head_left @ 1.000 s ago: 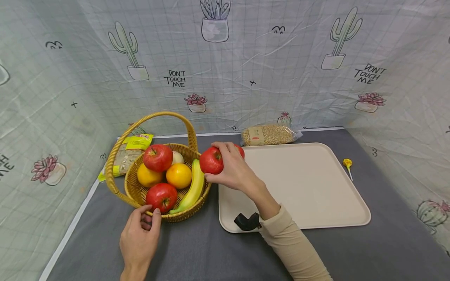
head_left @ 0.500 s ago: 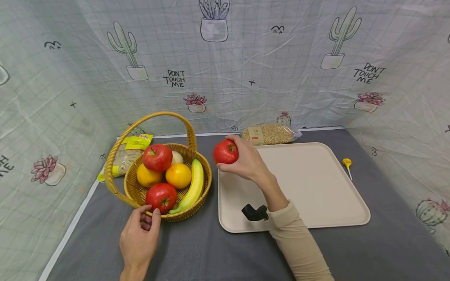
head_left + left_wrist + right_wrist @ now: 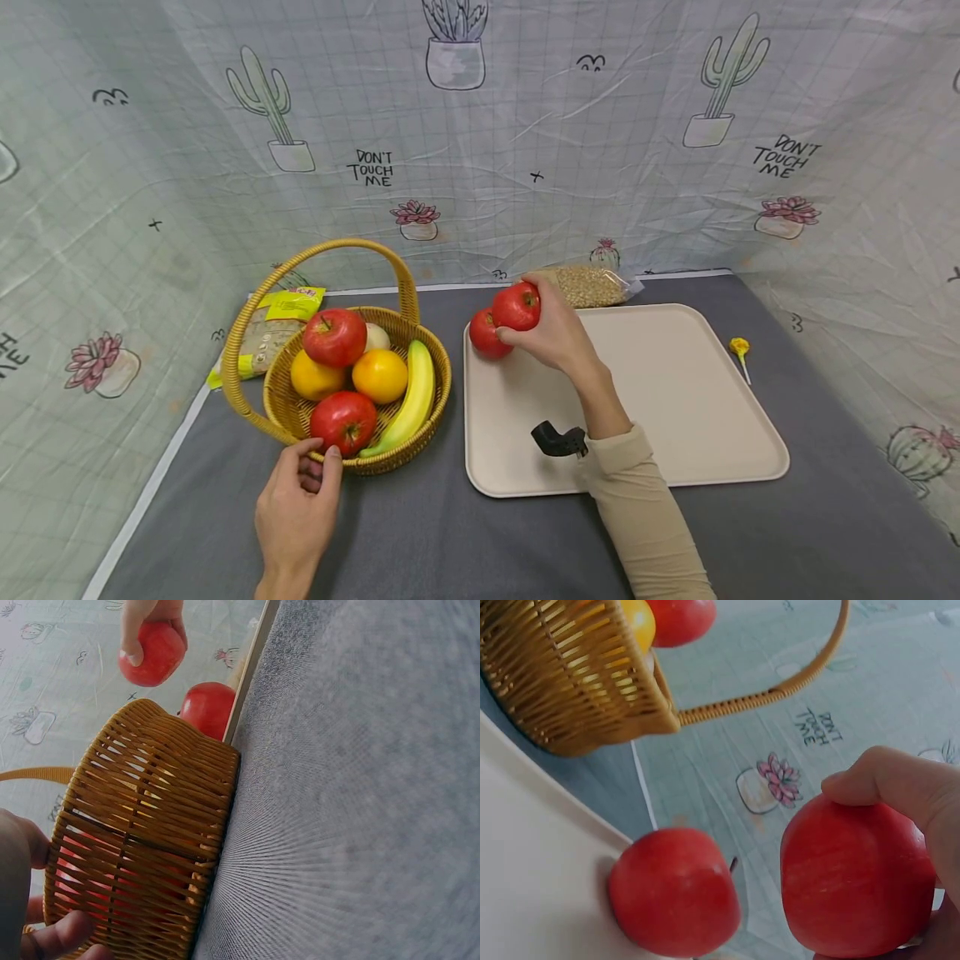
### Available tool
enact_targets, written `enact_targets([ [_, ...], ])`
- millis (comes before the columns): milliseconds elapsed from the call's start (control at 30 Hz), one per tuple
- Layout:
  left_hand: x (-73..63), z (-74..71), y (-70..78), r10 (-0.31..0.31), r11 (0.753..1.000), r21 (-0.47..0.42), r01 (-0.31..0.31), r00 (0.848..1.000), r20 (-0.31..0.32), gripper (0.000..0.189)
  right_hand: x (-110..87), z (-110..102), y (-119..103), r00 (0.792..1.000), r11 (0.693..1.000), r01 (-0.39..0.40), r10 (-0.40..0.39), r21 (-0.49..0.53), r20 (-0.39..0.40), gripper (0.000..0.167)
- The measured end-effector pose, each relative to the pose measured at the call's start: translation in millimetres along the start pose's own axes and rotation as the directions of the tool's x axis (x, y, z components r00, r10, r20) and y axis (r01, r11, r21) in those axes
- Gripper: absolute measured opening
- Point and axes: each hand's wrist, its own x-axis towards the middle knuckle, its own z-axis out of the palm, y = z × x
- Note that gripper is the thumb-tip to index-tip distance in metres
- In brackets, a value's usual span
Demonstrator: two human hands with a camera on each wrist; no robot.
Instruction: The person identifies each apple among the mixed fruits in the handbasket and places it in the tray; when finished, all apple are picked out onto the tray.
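Printed cactus backdrop (image 3: 480, 200); grey cloth (image 3: 420, 542) beneath. Right hand (image 3: 562, 333): gripping one red apple (image 3: 514, 307) above the far left corner of a pale tray (image 3: 660, 392). Left hand (image 3: 300, 504): holding the near rim of a wicker basket (image 3: 397, 460). Probable hazard: a bump from the held fruit, so near, rolling the second apple (image 3: 483, 337) on the tray. Held apple: rounded, smooth, slightly streaked, stem hollow showing.

Four red apples (image 3: 335, 337), two oranges (image 3: 380, 376), one banana (image 3: 415, 396)
Also one pale round item (image 3: 377, 337), partly hidden; one wicker basket (image 3: 397, 457); one tray (image 3: 660, 400); two plastic bags (image 3: 596, 287); one lollipop (image 3: 739, 345); one black curved piece (image 3: 557, 439); one grey cloth (image 3: 420, 542); one beige sleeve (image 3: 641, 508); one left hand (image 3: 300, 496) and one right hand (image 3: 551, 332).
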Motion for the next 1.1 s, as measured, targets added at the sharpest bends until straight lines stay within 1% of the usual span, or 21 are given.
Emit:
enact_targets([
  [167,0.0,0.0,-0.5,-0.003,1.0,-0.001,0.003,1.0,0.003,0.023,2.3,-1,7,0.999,1.0,-0.03,0.03,0.009,-0.032,0.083],
  [267,0.2,0.0,-0.7,-0.005,1.0,-0.003,0.006,1.0,0.005,0.023,5.6,0,13,0.996,0.997,-0.069,0.071,0.025,-0.06,0.087],
  [433,0.4,-0.1,-0.8,-0.013,1.0,0.0,0.013,1.0,0.011,0.023,10.0,3,23,0.981,0.987,-0.141,0.15,0.076,-0.123,0.097],
  [567,0.3,-0.1,-0.9,-0.015,1.0,-0.005,0.015,1.0,0.014,0.023,11.5,4,32,0.973,0.983,-0.171,0.18,0.07,-0.148,0.096],
  [700,0.2,0.0,-1.1,-0.013,1.0,-0.008,0.013,1.0,0.013,0.023,13.4,2,41,0.972,0.982,-0.181,0.188,0.055,-0.139,0.096],
  [867,0.1,0.1,-1.7,-0.011,1.0,-0.011,0.011,1.0,0.011,0.023,14.6,1,49,0.976,0.982,-0.19,0.191,0.02,-0.101,0.092],
  [967,0.0,0.2,-2.1,-0.012,1.0,-0.015,0.012,1.0,0.01,0.023,14.4,1,52,0.972,0.975,-0.224,0.223,-0.002,-0.075,0.091],
  [1100,0.0,0.1,-2.1,-0.012,1.0,-0.02,0.012,1.0,0.012,0.023,14.2,3,56,0.961,0.961,-0.274,0.272,-0.028,-0.054,0.092],
])
